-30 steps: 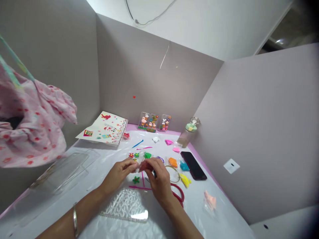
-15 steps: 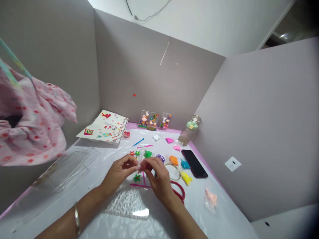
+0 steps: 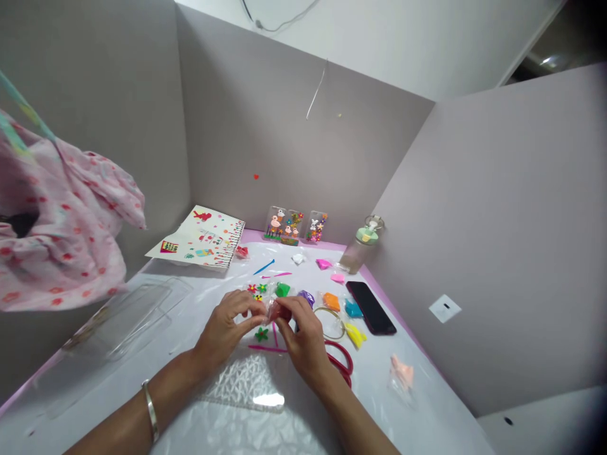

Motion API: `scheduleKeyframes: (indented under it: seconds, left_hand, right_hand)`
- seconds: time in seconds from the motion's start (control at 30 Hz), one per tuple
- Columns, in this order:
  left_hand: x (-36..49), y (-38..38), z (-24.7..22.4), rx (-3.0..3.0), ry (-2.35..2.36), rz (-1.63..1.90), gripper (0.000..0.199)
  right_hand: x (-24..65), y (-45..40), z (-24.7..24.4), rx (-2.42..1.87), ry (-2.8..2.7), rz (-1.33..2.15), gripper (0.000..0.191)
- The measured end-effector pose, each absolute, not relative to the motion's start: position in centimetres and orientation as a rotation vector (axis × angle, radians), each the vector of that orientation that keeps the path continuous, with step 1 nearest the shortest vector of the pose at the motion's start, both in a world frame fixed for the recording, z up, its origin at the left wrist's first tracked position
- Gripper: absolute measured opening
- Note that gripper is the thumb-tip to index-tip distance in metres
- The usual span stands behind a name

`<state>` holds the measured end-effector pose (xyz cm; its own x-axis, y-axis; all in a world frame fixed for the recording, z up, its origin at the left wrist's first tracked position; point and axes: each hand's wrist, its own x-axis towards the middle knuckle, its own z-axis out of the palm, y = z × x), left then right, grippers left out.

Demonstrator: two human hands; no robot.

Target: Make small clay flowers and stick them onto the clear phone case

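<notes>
My left hand point(image 3: 232, 325) is closed, its thumb and fingertips pinching the edge of a small clear plastic packet point(image 3: 272, 311). My right hand point(image 3: 303, 335) grips the other side, with something dark reddish inside partly hidden by the fingers. Just beneath the hands lie a green clay flower point(image 3: 261, 334) with a red centre and a pink modelling tool point(image 3: 266, 348). Closer to me is a clear textured phone case point(image 3: 244, 382). Small clay flowers point(image 3: 251, 288) and a green clay packet point(image 3: 282, 289) sit beyond the fingers. Red-handled scissors point(image 3: 349, 363) are partly behind my right wrist.
Right of the hands are orange clay point(image 3: 331, 302), yellow clay point(image 3: 355, 335), a bangle point(image 3: 332, 322) and a phone point(image 3: 371, 308). A bottle point(image 3: 359, 248), decorated cases point(image 3: 318, 226) and a notebook point(image 3: 203, 237) stand farther back. Clear cases point(image 3: 137, 319) lie left; pink cloth point(image 3: 71, 234) hangs there.
The view has tilted slightly. Both hands stay together on the packet, with the fingers shifted a little and more of the reddish content showing beside my right fingertips.
</notes>
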<state>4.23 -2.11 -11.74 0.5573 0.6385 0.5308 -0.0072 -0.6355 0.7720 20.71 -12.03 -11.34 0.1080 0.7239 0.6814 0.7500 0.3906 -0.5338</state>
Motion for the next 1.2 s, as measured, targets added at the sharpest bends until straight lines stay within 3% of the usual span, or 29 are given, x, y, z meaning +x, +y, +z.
scheduleKeyframes:
  seconds: [0.17, 0.73, 0.97, 1.13, 1.2]
  left_hand:
    - [4.3, -1.6, -12.5, 2.173, 0.508, 1.153, 0.022]
    - [4.6, -2.8, -11.0, 2.407, 0.498, 1.091, 0.012]
    - [3.7, -2.3, -10.2, 1.711, 0.447, 0.676, 0.013]
    - [2.5, -1.7, -9.4, 1.296, 0.256, 0.543, 0.025]
    - [2.2, -1.4, -8.9, 1.154, 0.198, 0.592, 0.034]
  right_hand:
    - [20.7, -12.0, -11.4, -1.363, -1.620, -0.066, 0.032]
    - [19.9, -11.9, -11.6, -1.348, -1.739, -0.071, 0.016]
    - [20.0, -12.1, -10.9, -1.381, -1.657, -0.039, 0.018]
    - [20.8, -12.2, -11.4, -1.464, -1.663, -0.077, 0.046]
    - [21.5, -12.0, -11.6, -1.531, -1.606, -0.049, 0.047]
